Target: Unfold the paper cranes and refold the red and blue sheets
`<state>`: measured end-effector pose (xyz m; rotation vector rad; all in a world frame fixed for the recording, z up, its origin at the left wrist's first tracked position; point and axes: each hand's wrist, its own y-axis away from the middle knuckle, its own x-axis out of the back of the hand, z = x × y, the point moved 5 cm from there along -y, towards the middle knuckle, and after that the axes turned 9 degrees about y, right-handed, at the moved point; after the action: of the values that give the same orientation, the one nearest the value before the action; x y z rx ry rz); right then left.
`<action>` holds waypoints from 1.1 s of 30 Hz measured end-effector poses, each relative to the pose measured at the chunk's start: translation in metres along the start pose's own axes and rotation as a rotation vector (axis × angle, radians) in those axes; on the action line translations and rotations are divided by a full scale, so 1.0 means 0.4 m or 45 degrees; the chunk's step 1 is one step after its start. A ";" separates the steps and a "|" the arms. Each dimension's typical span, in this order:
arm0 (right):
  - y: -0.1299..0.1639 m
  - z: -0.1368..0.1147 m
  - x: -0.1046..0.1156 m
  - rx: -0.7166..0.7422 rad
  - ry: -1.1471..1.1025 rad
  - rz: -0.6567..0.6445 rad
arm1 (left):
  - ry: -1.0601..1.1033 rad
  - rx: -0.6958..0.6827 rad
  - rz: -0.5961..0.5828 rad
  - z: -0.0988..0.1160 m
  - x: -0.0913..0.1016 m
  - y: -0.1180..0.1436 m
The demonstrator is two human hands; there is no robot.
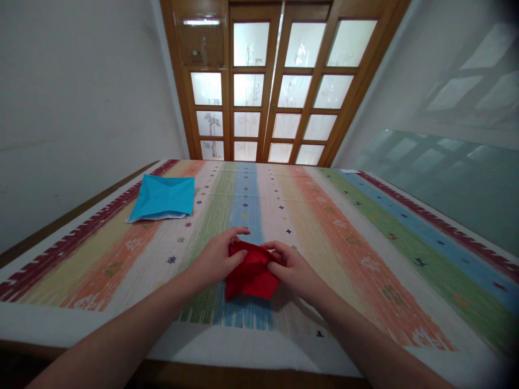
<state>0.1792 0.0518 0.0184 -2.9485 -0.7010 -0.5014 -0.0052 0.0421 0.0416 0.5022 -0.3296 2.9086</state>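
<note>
A red sheet of folded paper (pixel 253 281) is held between my two hands, low over the near middle of the striped tablecloth. My left hand (pixel 225 254) pinches its upper left part, thumb on top and index finger stretched past the far edge. On the right side, my right hand (pixel 288 267) grips the paper between thumb and fingers. The paper has a raised flap along its far edge and a flat, angular part toward me. Fingers under the paper are hidden.
A stack of blue paper (pixel 166 197), white showing at its near edge, lies at the far left of the tablecloth (pixel 194 248). Wooden doors with glass panes (pixel 259 92) stand beyond the table. A pale glass panel (pixel 454 178) leans along the right wall.
</note>
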 end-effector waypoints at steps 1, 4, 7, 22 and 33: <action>0.001 0.000 0.001 -0.011 -0.033 0.023 | 0.045 0.038 -0.005 -0.003 -0.001 -0.001; 0.003 0.004 0.010 -0.038 -0.140 0.106 | 0.225 0.121 0.058 -0.019 0.003 -0.009; 0.004 0.005 -0.002 -0.049 -0.265 0.020 | 0.479 0.211 0.128 -0.038 0.006 -0.016; -0.001 0.027 0.025 -0.258 -0.158 0.034 | 0.713 0.328 0.217 -0.045 0.034 -0.025; -0.005 0.019 0.047 -0.208 -0.169 0.029 | 0.670 0.380 0.114 -0.045 0.041 -0.029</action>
<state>0.1963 0.0627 0.0172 -3.1633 -0.6674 -0.3812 -0.0235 0.0599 0.0330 -0.2583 0.1613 3.0412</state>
